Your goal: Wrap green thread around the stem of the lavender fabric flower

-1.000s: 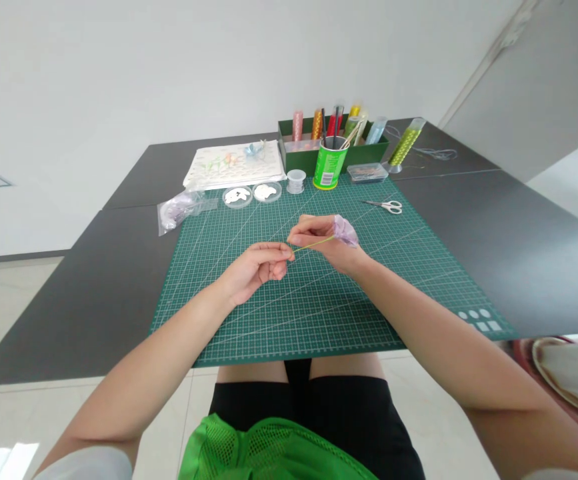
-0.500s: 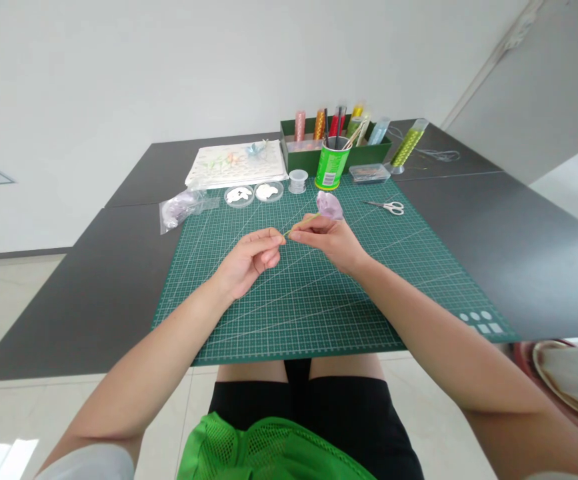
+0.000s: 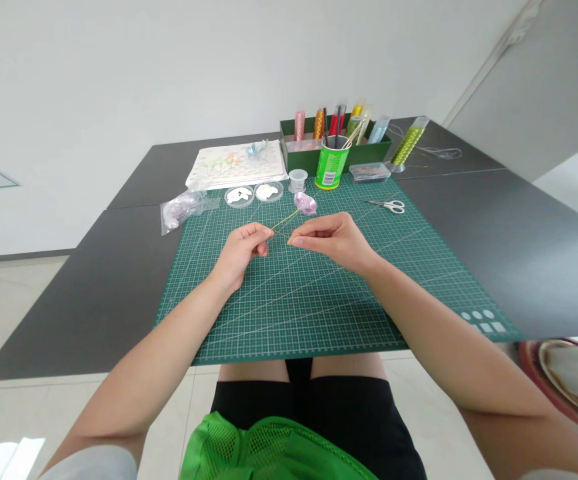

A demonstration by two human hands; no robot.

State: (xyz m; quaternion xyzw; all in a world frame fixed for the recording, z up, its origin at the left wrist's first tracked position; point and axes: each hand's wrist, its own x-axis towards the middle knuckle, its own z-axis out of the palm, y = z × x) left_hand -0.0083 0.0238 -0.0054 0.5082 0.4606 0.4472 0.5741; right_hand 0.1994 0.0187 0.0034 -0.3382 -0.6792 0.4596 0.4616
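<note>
A lilac artificial flower on a thin yellow-green stem slants up and to the right over the green cutting mat. My left hand pinches the lower end of that stem between thumb and forefinger. Just to the right, my right hand is closed in a pinch, its fingertips apart from the stem. A faint thin line seems to run between the two hands, too fine to name. Beyond the flower stands a small clear spool.
White-handled scissors lie at the right. A green can of sticks stands before a dark green box of ribbon rolls. Two dishes with white pieces, a plastic bag and a white board are at the back left.
My right hand has let go of the stem and drawn slightly away. The flower now extends from my left hand alone, its head lower and farther left. My left hand shifted slightly left.
</note>
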